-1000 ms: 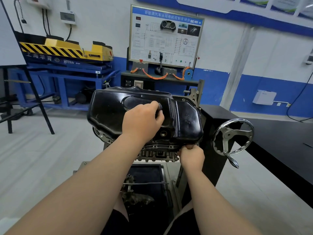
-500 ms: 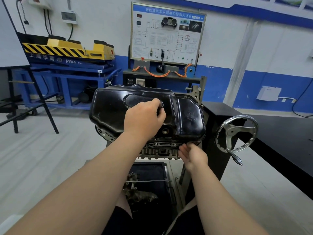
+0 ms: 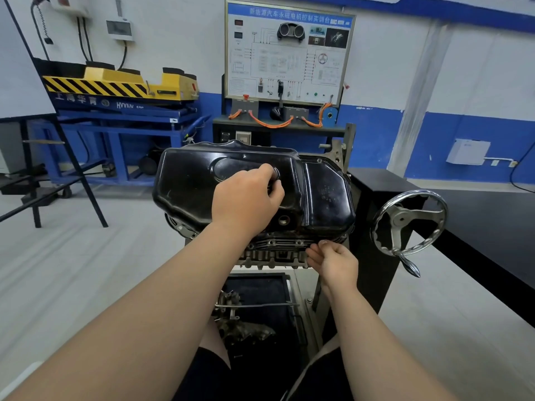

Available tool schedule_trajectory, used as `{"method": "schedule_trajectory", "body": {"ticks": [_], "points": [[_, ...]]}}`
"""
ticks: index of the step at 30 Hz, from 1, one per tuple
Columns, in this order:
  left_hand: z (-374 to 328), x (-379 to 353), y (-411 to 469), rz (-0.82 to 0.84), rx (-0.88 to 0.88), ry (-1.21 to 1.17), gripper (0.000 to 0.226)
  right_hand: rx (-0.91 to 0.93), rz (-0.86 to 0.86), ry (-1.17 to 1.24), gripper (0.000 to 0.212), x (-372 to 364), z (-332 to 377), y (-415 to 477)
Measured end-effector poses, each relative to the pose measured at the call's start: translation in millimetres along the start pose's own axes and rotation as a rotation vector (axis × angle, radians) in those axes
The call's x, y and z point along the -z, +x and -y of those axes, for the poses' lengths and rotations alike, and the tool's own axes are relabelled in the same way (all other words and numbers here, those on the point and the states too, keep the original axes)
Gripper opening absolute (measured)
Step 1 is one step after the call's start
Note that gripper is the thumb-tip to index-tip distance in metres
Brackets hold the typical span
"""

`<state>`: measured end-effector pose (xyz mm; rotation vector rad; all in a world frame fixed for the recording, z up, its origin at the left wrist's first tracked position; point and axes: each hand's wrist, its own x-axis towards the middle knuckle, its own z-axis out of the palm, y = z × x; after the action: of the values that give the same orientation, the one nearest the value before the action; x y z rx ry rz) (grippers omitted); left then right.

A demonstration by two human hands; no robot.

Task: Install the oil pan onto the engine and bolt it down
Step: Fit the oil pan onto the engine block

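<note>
Far wall (image 3: pixel 179 39), white over a blue band, with a wiring training board (image 3: pixel 289 53) dead centre. Far left, a yellow, black-striped unit (image 3: pixel 115 82) sits on a blue lift table (image 3: pixel 121 123); an easel board (image 3: pixel 17 68) stands nearer. Pale floor (image 3: pixel 72 270) all round, black table (image 3: pixel 498 221) on the right.

A chrome handwheel (image 3: pixel 409 222) sits on a black stand (image 3: pixel 373 209), beside a black table (image 3: pixel 492 227). By the far wall stands a wiring board (image 3: pixel 289 56) with orange cables (image 3: pixel 267 123) below. Left of it, a yellow striped machine (image 3: pixel 115 83) rests on a blue frame (image 3: pixel 124 125). A black easel (image 3: pixel 84 183) stands far left. Metal parts (image 3: pixel 246 331) lie in a dark tray (image 3: pixel 289 287) below.
</note>
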<state>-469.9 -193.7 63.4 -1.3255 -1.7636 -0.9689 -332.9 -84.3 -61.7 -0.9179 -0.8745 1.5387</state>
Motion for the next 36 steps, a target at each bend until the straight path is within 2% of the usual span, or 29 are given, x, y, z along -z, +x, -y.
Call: {"method": "schedule_trajectory", "body": {"ticks": [5,13,16,20,24,26,29,31,34,36], "points": [[1.5,-1.3,0.2,-0.007,-0.005,0.006,0.011,0.038,-0.052,-0.043,0.013,-2.0,-3.8,-0.8],[1.8,-2.0,0.3,0.003,-0.009,-0.001,0.012,-0.041,0.015,0.136,0.009,1.4,0.6,-2.3],[1.6,-1.6,0.2,0.002,-0.005,-0.004,0.013,0.021,0.02,0.047,0.011,3.7,-2.1,-1.7],[2.0,-1.9,0.4,0.013,-0.005,0.004,0.014,0.15,-0.043,-0.204,0.008,5.2,-4.7,3.1],[1.6,-2.3,0.0,0.013,0.01,0.005,0.013,0.246,-0.123,-0.429,0.017,7.0,-6.3,6.1],[1.2,-2.2,0.2,0.01,0.013,0.006,0.013,0.22,-0.136,-0.391,0.013,5.2,-5.3,7.2],[0.6,-2.0,0.5,0.008,0.014,-0.001,0.012,0.115,-0.101,-0.176,0.007,0.1,-1.9,5.3],[0.1,-2.0,0.3,0.01,0.013,-0.005,0.013,0.092,-0.093,-0.127,0.007,-1.4,-1.1,2.5],[0.3,-1.6,0.3,0.019,0.01,-0.014,0.014,0.123,-0.078,-0.182,0.007,0.6,-3.6,4.3],[0.3,-0.9,0.5,0.016,0.008,-0.013,0.014,0.198,-0.102,-0.379,0.006,3.9,-6.2,7.7]]}}
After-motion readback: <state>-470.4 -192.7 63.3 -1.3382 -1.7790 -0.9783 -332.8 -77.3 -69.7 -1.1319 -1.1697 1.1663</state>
